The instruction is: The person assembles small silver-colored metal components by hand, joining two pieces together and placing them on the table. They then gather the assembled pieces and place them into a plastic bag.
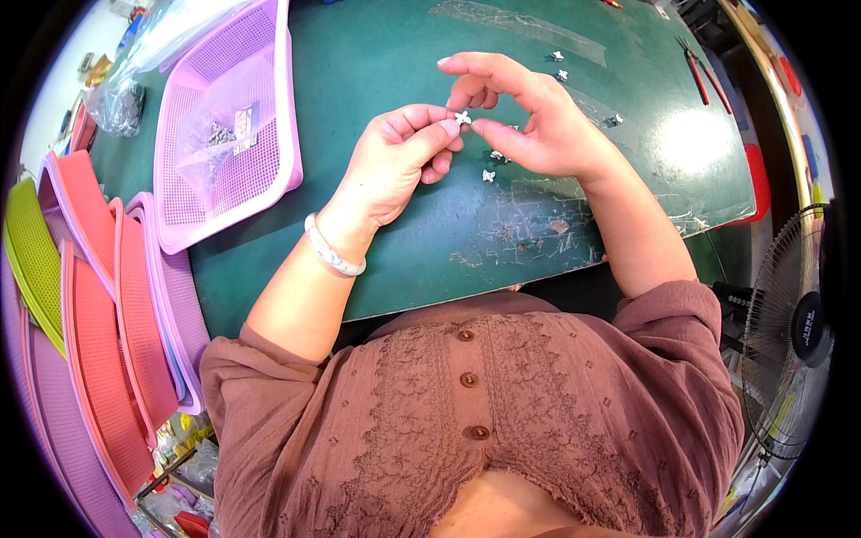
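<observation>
White piece sits in our left hand, fingertips pinched; our right hand, thumb and forefinger apart, looks empty.

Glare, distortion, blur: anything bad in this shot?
Head view: white glare washes out a patch at the right of the green tabletop; head view: fisheye curves the stacked baskets, corners go black; head view: white piece in the left hand too small for fine detail.

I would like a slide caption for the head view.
Above a green tabletop, the left hand pinches a small white flower-shaped piece, with the right hand curved close by.
</observation>
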Demonstrator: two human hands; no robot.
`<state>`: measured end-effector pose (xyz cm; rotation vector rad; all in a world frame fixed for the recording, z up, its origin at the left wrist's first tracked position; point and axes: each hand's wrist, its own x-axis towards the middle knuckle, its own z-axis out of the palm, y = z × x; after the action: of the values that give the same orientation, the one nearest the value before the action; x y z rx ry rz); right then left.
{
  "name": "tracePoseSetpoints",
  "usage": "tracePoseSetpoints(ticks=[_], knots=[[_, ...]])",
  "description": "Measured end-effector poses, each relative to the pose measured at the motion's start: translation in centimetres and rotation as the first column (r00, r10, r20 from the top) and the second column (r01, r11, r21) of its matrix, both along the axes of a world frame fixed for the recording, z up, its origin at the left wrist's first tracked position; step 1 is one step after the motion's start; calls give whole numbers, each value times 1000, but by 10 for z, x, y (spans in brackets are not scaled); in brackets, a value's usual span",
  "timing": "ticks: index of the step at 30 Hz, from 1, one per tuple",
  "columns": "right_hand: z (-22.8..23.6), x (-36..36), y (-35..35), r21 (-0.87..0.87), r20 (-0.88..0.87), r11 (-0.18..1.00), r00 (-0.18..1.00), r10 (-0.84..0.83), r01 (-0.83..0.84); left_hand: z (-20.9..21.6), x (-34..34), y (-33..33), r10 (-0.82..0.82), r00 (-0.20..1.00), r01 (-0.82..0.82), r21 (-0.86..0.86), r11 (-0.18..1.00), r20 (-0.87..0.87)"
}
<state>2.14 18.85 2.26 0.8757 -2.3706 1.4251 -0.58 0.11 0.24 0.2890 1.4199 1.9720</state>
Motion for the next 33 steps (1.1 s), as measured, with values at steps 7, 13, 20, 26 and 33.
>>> tracePoseSetpoints(ticks=[7, 13, 20, 26, 33], knots=[[-2, -1, 0, 2, -11, 1000, 1000, 18, -18, -2, 0, -1, 0, 1000, 0, 7, 1000, 5], [-2, -1, 0, -2, -16, 1000, 1000, 8, -9, -1, 0, 0, 8, 1000, -8, -6, 1000, 3], [-4, -2, 0, 6, -53, 1000, 999, 2, -2, -1, 2, 2, 42, 999, -43, -45, 998, -18], [13, 1, 20, 193, -93, 958, 976, -196, 210, -1, -4, -1, 26, 999, -27, -67, 997, -23], [6, 44, 89, 459, -168, 720, 847, -505, 521, 1, -1, 0, 4, 998, -10, -103, 995, -58]])
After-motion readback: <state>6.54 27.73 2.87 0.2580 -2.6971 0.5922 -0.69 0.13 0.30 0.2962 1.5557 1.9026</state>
